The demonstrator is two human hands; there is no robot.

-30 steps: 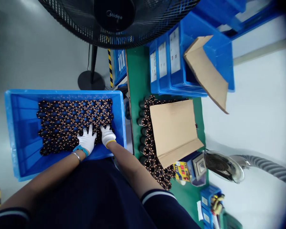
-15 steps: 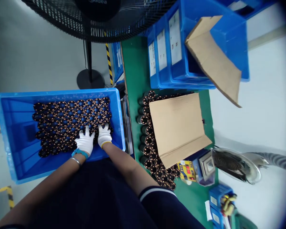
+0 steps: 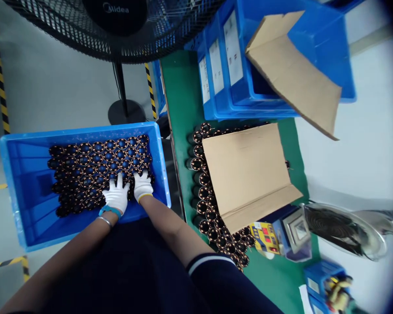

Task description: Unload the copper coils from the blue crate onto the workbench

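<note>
A blue plastic crate (image 3: 81, 129) in front of me holds rows of upright black hollow cylinders (image 3: 100, 169) with copper-coloured dots round their rims. Both my hands wear white gloves and rest on the near right part of these rows. My left hand (image 3: 117, 195) lies over the cylinder tops with its fingers spread. Just right of it, my right hand (image 3: 143, 186) touches the cylinders near the crate's right end, its visible fingers apart. Some fingertips are hard to see against the dark parts. No cylinder is lifted out of the rows.
On the green table (image 3: 180, 83) at right, more cylinders (image 3: 203, 192) stand partly under a cardboard sheet (image 3: 245, 170). Blue bins (image 3: 249, 83) with bent cardboard (image 3: 291, 69) stand behind. A black fan (image 3: 121, 39) rises beyond the crate. A metal-rimmed lamp-like object (image 3: 343, 229) is at far right.
The view has shifted slightly, so table items at the right appear farther right and lower. Both hands keep nearly the same place on the cylinders.
</note>
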